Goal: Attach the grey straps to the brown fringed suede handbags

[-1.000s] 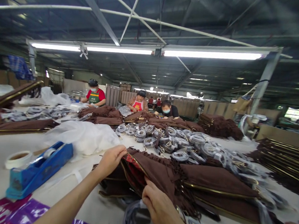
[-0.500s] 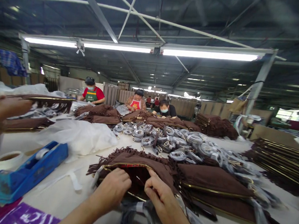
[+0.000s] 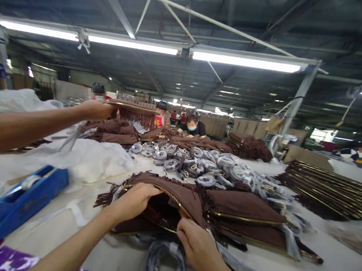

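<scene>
The brown fringed bag (image 3: 179,190) lies on the counter (image 3: 102,254) between the person's two hands, its zipped mouth gaping toward them. The left hand (image 3: 141,201) grasps the upper rim, fingers reaching over the gold zip; the right hand (image 3: 196,241) holds the edge at its own end of the mouth, its forefinger partly hidden in the opening.

The cloth looks soft and limp, light for its size and not fragile — it should sag and fold wherever it is not supported. The zip probably makes the rim a little stiffer, and its metal may feel slicker than the cloth, so a pinch that takes in fabric as well as teeth seems surest. The fringe, loose beyond the left hand, looks a poor place to grip.

Just below the right hand, toward the wearer, sits a wrapped strap coil (image 3: 150,263). Outward to the right of that hand lie more brown bags (image 3: 244,205); beyond both hands, a heap of strap coils (image 3: 205,180). Left of the left hand — well apart from it — stands a blue tape dispenser (image 3: 42,197).
</scene>
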`<action>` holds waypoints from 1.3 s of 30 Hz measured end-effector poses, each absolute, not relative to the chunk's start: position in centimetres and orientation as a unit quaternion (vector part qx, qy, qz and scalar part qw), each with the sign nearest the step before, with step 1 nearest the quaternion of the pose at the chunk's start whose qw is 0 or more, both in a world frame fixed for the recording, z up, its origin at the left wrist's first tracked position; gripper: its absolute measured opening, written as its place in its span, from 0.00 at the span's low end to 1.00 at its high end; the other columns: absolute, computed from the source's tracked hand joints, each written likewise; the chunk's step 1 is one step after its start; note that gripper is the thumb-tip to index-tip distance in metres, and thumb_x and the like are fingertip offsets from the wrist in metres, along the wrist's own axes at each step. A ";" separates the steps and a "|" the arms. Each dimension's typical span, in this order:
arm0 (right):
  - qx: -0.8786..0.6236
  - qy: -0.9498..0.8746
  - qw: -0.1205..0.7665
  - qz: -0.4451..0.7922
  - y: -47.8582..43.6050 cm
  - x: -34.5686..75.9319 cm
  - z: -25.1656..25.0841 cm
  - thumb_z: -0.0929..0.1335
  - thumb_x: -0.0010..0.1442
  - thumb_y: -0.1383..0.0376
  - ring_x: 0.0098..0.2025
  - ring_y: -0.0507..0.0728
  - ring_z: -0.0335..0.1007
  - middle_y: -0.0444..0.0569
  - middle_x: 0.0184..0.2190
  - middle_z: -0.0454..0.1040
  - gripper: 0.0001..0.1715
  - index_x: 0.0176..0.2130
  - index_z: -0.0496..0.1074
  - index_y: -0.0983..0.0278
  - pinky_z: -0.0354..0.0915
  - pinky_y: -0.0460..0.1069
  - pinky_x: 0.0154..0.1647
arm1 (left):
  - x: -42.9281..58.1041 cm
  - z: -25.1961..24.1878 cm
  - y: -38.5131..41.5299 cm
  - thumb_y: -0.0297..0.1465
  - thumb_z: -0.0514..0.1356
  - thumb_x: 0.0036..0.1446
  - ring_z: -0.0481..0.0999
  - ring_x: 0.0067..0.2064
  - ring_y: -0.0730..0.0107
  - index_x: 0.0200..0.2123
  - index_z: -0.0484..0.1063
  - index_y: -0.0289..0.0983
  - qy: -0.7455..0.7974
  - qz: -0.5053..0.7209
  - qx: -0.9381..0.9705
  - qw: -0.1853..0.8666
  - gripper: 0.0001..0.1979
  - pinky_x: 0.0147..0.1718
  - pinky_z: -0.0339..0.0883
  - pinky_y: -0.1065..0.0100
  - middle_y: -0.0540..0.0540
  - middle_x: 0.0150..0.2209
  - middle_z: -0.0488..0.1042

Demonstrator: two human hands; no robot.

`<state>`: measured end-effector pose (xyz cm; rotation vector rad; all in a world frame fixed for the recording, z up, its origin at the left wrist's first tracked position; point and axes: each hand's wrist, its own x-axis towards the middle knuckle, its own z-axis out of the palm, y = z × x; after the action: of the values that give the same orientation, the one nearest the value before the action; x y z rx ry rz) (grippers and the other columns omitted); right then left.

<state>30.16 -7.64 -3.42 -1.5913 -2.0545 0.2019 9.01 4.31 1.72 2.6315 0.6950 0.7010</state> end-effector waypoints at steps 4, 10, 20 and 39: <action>-0.587 -0.717 0.359 0.110 -7.2 30.4 -2.5 0.57 0.65 0.63 0.32 0.54 0.62 0.42 0.28 0.66 0.12 0.29 0.60 0.60 0.55 0.47 0.34 | 8.3 -0.4 4.6 0.17 0.48 0.50 0.72 0.54 0.58 0.46 0.77 0.39 0.326 0.184 0.921 0.110 0.26 0.56 0.61 0.60 0.41 0.51 0.76; -0.544 -0.694 0.420 0.216 -7.2 31.6 -1.5 0.58 0.65 0.57 0.29 0.53 0.55 0.40 0.24 0.57 0.15 0.28 0.59 0.60 0.53 0.47 0.31 | 7.9 -2.3 4.4 0.16 0.46 0.51 0.76 0.46 0.56 0.40 0.78 0.32 0.416 0.113 0.901 0.049 0.23 0.48 0.67 0.60 0.35 0.40 0.78; -0.551 -0.667 0.458 0.205 -6.6 32.8 -3.1 0.60 0.62 0.60 0.28 0.52 0.54 0.40 0.23 0.59 0.13 0.27 0.61 0.62 0.54 0.47 0.31 | 9.2 -1.2 3.2 0.18 0.47 0.54 0.76 0.48 0.57 0.44 0.75 0.35 0.377 0.139 0.914 0.050 0.22 0.49 0.66 0.59 0.37 0.44 0.78; -0.560 -0.672 0.445 0.189 -8.1 31.3 -4.8 0.61 0.62 0.65 0.30 0.51 0.63 0.41 0.25 0.69 0.14 0.26 0.67 0.63 0.58 0.46 0.33 | 18.8 -6.6 -3.3 0.48 0.58 0.52 0.73 0.35 0.65 0.30 0.73 0.34 0.267 0.388 0.599 0.648 0.21 0.38 0.66 0.67 0.47 0.29 0.75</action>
<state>31.32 -8.06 -4.77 -1.3884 -1.6664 0.4686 18.77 -3.33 -6.60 1.3612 0.6079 0.8834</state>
